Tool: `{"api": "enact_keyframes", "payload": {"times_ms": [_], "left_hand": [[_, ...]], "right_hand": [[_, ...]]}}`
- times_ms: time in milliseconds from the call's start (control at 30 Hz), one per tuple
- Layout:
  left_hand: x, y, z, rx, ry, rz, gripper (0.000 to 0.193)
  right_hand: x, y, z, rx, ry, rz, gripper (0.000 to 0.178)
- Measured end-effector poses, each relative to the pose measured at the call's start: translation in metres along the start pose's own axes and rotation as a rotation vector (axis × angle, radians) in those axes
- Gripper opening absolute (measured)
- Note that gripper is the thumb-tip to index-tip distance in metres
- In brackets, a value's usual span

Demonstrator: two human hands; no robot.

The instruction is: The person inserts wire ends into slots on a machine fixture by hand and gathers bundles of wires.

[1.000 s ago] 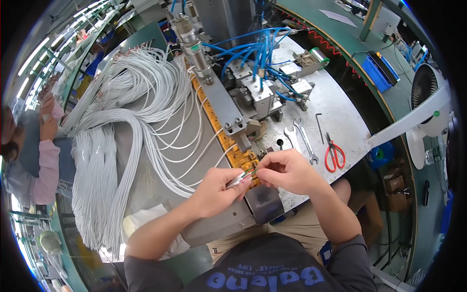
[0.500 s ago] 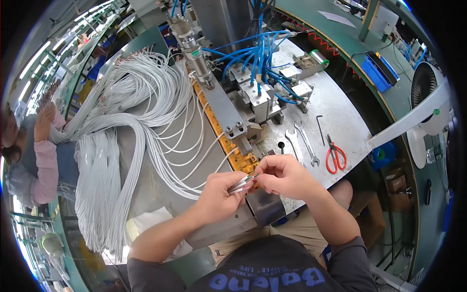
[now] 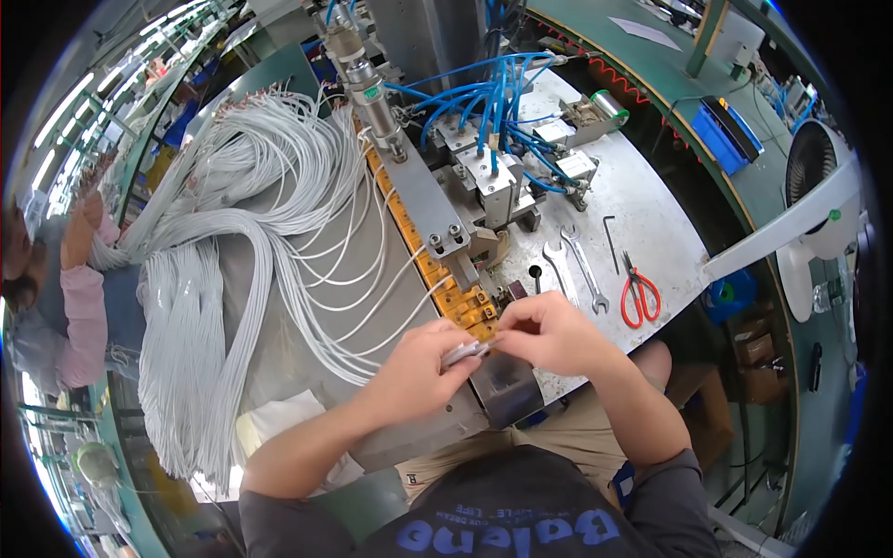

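Note:
My left hand [image 3: 420, 370] is closed around a few white cable ends [image 3: 462, 353], just in front of the yellow fixture blocks [image 3: 465, 307]. At the tips of those cables, my right hand [image 3: 551, 335] pinches with thumb and forefinger; the thin wires between its fingertips are mostly hidden. Several white cables [image 3: 326, 349] curve leftward from the fixture and my left hand into a large bundle [image 3: 265, 270] on the metal table. Beyond my hands stands a metal press [image 3: 409, 191] with blue air hoses [image 3: 498, 93].
Two wrenches [image 3: 586, 270], a hex key [image 3: 610, 244] and red-handled pliers [image 3: 640, 296] lie on the white plate at right. A white fan [image 3: 809, 195] stands far right. At left, another person's arm [image 3: 86, 288] is near the cables. White cloth [image 3: 279, 423] lies beside my left forearm.
My hands stay close together at the cable tips. Green and red wire ends that showed between my fingers are now mostly covered, and my right fingers have shifted slightly.

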State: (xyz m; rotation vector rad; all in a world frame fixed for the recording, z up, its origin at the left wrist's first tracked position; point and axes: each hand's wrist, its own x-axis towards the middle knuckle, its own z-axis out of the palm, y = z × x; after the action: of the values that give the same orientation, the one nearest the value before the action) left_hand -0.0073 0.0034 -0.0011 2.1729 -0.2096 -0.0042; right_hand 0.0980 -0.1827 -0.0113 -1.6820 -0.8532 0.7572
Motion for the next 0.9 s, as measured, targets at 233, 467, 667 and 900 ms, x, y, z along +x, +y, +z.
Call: {"api": "enact_keyframes", "payload": {"times_ms": [233, 467, 667, 900], "left_hand": [[0.011, -0.008, -0.003, 0.307, 0.084, -0.036, 0.01], [0.015, -0.014, -0.007, 0.429, 0.093, -0.011, 0.009], [0.013, 0.009, 0.008, 0.746, -0.035, -0.08, 0.011], [0.012, -0.003, -0.01, 0.13, 0.118, -0.062, 0.02]], "right_hand": [[0.015, 0.021, -0.012, 0.345, 0.092, 0.416, 0.016], [0.028, 0.032, -0.012, -0.127, 0.149, 0.056, 0.016], [0.032, 0.047, -0.016, 0.361, -0.008, 0.26, 0.015], [0.025, 0.045, -0.022, 0.515, 0.256, 0.242, 0.014]]}}
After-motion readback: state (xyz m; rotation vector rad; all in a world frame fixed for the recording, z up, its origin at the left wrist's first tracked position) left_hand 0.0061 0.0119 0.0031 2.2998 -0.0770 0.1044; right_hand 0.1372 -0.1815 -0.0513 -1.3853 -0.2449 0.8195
